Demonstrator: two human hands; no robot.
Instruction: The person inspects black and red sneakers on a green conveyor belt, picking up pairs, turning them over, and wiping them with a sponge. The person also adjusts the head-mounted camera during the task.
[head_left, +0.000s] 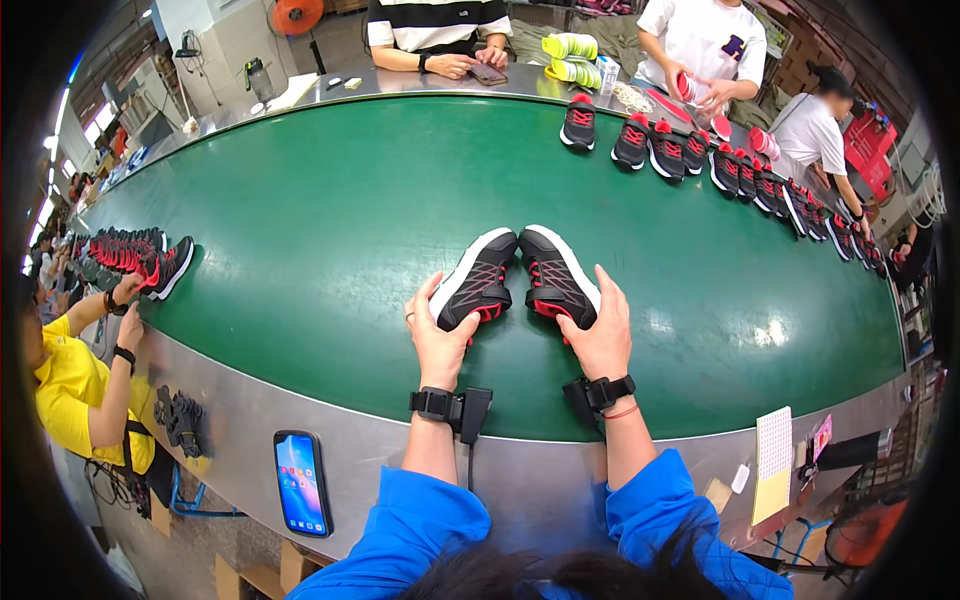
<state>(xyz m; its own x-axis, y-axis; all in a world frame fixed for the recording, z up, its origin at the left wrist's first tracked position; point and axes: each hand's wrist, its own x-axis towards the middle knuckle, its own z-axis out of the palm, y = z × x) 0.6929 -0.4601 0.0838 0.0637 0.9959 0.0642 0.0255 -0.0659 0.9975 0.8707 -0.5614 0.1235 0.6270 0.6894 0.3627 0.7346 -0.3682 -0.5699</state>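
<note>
Two black sneakers with white soles and red lining lie side by side over the green belt, toes touching or nearly so and heels toward me. My left hand (440, 335) is closed round the heel of the left sneaker (478, 280), thumb at its collar. Round the heel of the right sneaker (558, 275) my right hand (602, 330) is closed in the same way, fingers along the outer sole. Each wrist wears a black strap with a small box. Whether the soles rest fully on the belt, I cannot tell.
The green belt (350, 200) has a metal edge (370, 440) on my side, where a phone (302, 483) lies. At right are a paper sheet (773, 465) and more sneakers (668, 150) in a row. A person in yellow (80, 385) handles sneakers at left; others stand across the belt.
</note>
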